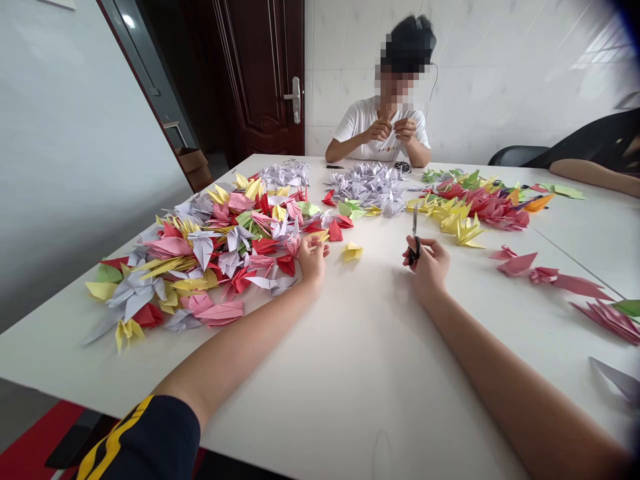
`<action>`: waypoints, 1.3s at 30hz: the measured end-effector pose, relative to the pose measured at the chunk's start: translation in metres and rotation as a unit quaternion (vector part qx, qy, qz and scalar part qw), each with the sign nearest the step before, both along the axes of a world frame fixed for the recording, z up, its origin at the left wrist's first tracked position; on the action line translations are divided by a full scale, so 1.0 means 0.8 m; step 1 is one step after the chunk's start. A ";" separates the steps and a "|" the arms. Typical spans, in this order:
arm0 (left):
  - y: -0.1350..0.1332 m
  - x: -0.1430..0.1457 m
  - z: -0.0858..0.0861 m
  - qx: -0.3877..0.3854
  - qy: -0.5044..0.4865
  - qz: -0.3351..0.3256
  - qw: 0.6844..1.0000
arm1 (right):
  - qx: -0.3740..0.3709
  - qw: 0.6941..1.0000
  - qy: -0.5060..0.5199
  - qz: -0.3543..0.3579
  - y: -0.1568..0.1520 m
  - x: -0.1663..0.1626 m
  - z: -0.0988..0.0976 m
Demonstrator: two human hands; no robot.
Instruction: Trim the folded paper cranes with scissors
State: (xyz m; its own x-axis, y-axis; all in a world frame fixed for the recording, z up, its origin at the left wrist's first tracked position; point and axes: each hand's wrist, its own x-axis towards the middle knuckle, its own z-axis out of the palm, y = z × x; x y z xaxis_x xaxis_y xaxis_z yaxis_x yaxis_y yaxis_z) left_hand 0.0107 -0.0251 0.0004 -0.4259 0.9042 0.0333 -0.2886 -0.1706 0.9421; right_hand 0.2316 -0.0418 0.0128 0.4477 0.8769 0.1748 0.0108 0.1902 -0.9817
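My right hand (431,267) is closed around the black handles of a pair of scissors (415,230), with the blades pointing up and away from me. At the right edge of a big heap of folded paper cranes (215,247) is my left hand (313,259), its fingers loosely bent and apart. A yellow paper piece (320,235) lies just past those fingertips; whether they touch it I cannot tell. Between my hands, a single yellow paper crane (352,252) rests on the white table (345,373). The heap mixes pink, red, yellow, lilac and green.
Lilac cranes (370,183) are piled in the middle, and yellow, red and green ones (475,203) farther right. Pink pieces (545,273) trail along the right side. Across the table sits a person (383,127) with both hands raised together. Another person's arm (595,175) rests at far right.
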 end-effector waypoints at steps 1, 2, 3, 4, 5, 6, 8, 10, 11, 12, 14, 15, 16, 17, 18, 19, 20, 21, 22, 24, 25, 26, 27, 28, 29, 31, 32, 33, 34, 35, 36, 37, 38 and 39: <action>0.001 0.000 -0.001 0.000 0.019 0.005 1.000 | -0.001 1.000 -0.013 0.017 0.000 0.001 0.000; 0.001 -0.001 -0.002 0.002 0.042 0.009 0.999 | -0.003 0.998 -0.036 0.045 0.000 0.000 -0.001; 0.000 -0.001 -0.002 0.007 0.071 0.010 0.997 | -0.007 0.995 -0.066 0.076 0.001 -0.001 -0.003; -0.002 0.000 -0.002 0.015 0.106 0.003 0.994 | -0.014 0.990 -0.098 0.105 0.001 -0.002 -0.005; -0.004 0.000 -0.002 0.028 0.146 -0.013 0.989 | -0.021 0.983 -0.129 0.129 0.001 -0.004 -0.007; -0.007 0.002 -0.001 0.046 0.192 -0.037 0.980 | -0.028 0.977 -0.155 0.145 0.002 -0.006 -0.009; -0.014 0.005 0.001 0.088 0.291 -0.094 0.948 | -0.034 0.969 -0.186 0.156 0.002 -0.008 -0.012; -0.021 0.008 0.003 0.128 0.372 -0.137 0.909 | -0.035 0.971 -0.182 0.149 0.002 -0.008 -0.013; -0.024 0.010 0.004 0.142 0.401 -0.155 0.892 | -0.035 0.974 -0.173 0.144 0.002 -0.008 -0.013; -0.026 0.011 0.005 0.148 0.426 -0.175 0.875 | -0.037 0.976 -0.163 0.139 0.002 -0.007 -0.012; -0.030 0.013 0.005 0.149 0.480 -0.221 0.836 | -0.040 0.979 -0.148 0.134 0.003 -0.006 -0.011; -0.031 0.013 0.005 0.148 0.509 -0.241 0.813 | -0.040 0.979 -0.145 0.135 0.003 -0.006 -0.011; -0.032 0.013 0.006 0.148 0.535 -0.255 0.792 | -0.040 0.979 -0.144 0.137 0.003 -0.006 -0.012; -0.034 0.013 0.006 0.147 0.557 -0.259 0.776 | -0.038 0.979 -0.145 0.141 0.004 -0.005 -0.012; -0.035 0.013 0.007 0.145 0.574 -0.256 0.764 | -0.035 0.978 -0.147 0.146 0.004 -0.005 -0.013; -0.036 0.012 0.008 0.142 0.586 -0.248 0.758 | -0.033 0.977 -0.148 0.150 0.004 -0.005 -0.013; -0.037 0.012 0.009 0.137 0.596 -0.238 0.755 | -0.032 0.977 -0.148 0.152 0.004 -0.005 -0.014; -0.038 0.011 0.010 0.131 0.604 -0.230 0.752 | -0.032 0.977 -0.148 0.153 0.004 -0.005 -0.014; -0.038 0.011 0.011 0.126 0.611 -0.222 0.749 | -0.033 0.977 -0.147 0.152 0.004 -0.005 -0.014; -0.038 0.009 0.013 0.123 0.615 -0.211 0.749 | -0.033 0.978 -0.145 0.147 0.003 -0.006 -0.014; -0.038 0.009 0.014 0.124 0.612 -0.207 0.754 | -0.032 0.978 -0.145 0.147 0.003 -0.006 -0.014; -0.037 0.008 0.014 0.126 0.605 -0.202 0.760 | -0.030 0.978 -0.146 0.148 0.002 -0.006 -0.013; -0.036 0.007 0.013 0.128 0.596 -0.198 0.767 | -0.027 0.977 -0.148 0.151 0.002 -0.007 -0.013; -0.035 0.006 0.012 0.128 0.587 -0.192 0.776 | -0.026 0.976 -0.151 0.154 0.001 -0.007 -0.012; -0.033 0.005 0.011 0.129 0.577 -0.185 0.785 | -0.025 0.975 -0.154 0.158 0.001 -0.008 -0.012; -0.029 0.001 0.009 0.131 0.553 -0.171 0.805 | -0.023 0.973 -0.154 0.171 0.001 -0.009 -0.010; -0.026 -0.001 0.008 0.127 0.532 -0.158 0.822 | -0.024 0.971 -0.152 0.183 0.000 -0.010 -0.010; -0.023 -0.003 0.008 0.117 0.501 -0.138 0.846 | -0.028 0.968 -0.147 0.200 0.000 -0.010 -0.009; -0.018 -0.006 0.007 0.097 0.458 -0.113 0.876 | -0.033 0.965 -0.143 0.219 0.000 -0.011 -0.008; -0.013 -0.008 0.007 0.070 0.403 -0.084 0.909 | -0.039 0.960 -0.140 0.240 -0.001 -0.011 -0.007; -0.008 -0.011 0.006 0.039 0.340 -0.055 0.938 | -0.045 0.955 -0.140 0.259 -0.001 -0.011 -0.006; -0.003 -0.013 0.006 0.014 0.281 -0.037 0.959 | -0.049 0.950 -0.142 0.272 -0.001 -0.011 -0.005; 0.001 -0.014 0.005 0.004 0.238 -0.025 0.971 | -0.052 0.947 -0.144 0.282 -0.002 -0.011 -0.004; 0.004 -0.016 0.005 0.002 0.211 -0.016 0.977 | -0.054 0.944 -0.146 0.291 -0.002 -0.010 -0.004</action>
